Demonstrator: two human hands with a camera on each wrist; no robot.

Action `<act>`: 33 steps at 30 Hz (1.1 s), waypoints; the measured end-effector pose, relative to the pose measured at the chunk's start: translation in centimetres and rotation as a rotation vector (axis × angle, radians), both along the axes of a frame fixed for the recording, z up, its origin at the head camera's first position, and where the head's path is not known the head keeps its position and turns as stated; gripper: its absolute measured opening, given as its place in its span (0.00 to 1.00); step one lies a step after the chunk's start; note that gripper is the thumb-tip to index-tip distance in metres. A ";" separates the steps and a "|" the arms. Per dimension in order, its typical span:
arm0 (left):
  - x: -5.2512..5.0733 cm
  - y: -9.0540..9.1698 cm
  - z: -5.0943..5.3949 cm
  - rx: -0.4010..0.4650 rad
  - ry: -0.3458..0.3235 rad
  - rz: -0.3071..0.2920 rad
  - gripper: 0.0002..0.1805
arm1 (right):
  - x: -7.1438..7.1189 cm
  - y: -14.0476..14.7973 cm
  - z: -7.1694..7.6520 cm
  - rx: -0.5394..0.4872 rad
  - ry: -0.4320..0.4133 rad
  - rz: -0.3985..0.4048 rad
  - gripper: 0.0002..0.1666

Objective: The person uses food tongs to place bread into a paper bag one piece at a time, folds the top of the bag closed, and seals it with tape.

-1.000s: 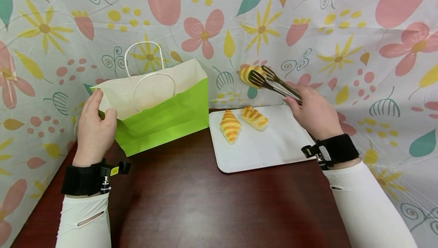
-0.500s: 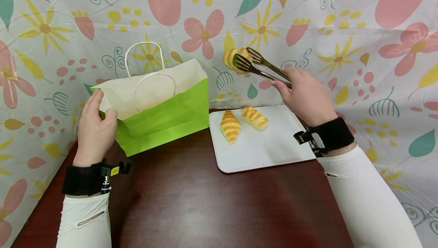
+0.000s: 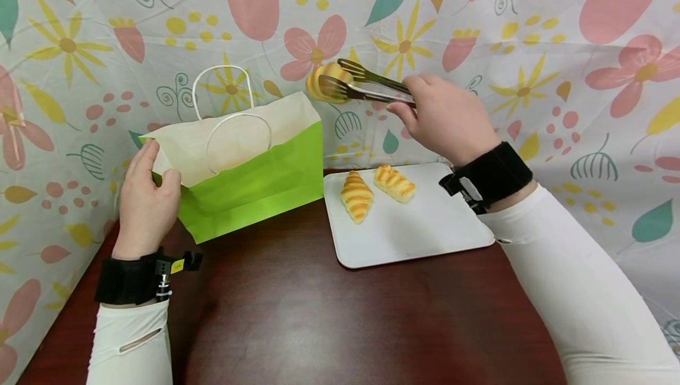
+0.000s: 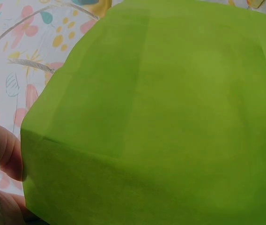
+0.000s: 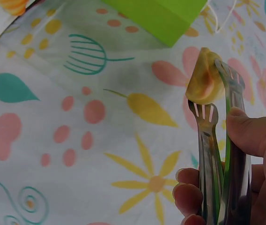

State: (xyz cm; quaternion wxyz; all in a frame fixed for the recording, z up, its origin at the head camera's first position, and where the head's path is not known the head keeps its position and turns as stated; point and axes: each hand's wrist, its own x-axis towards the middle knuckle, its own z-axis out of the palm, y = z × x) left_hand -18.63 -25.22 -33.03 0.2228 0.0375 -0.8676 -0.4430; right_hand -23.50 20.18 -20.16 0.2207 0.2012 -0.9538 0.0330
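My right hand (image 3: 451,116) grips a pair of metal serving tongs (image 3: 372,87), fingers on one arm and thumb on the other. Between the slotted tips sits a striped, golden bread roll (image 3: 325,82), raised near the bag's upper right corner. The right wrist view shows the roll (image 5: 204,77) pinched by the tongs (image 5: 208,136). On the left, my left hand (image 3: 149,196) pinches the top edge of a green paper bag (image 3: 255,181) with white inside and white handles. The bag stands with its mouth spread. Its green side (image 4: 161,103) fills most of the left wrist view.
A white tray (image 3: 414,225) lies to the right of the bag on the dark wooden table (image 3: 297,314). Two more bread pieces rest on it, a pointed roll (image 3: 357,197) and a twisted pastry (image 3: 394,183). A flower-patterned cloth (image 3: 414,13) hangs behind.
My right hand has moved left and up, carrying the tongs and bread roll from above the tray toward the bag. The left hand and bag have stayed in place.
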 end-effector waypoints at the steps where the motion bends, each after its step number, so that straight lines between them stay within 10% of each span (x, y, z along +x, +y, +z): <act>1: 0.0 0.0 0.0 0.001 0.001 -0.002 0.38 | 0.0 -0.3 0.3 0.010 0.004 0.008 0.26; 33: -0.1 -0.4 -0.3 -0.011 -0.003 0.007 0.37 | -3.3 -11.0 3.7 0.485 -0.059 0.114 0.20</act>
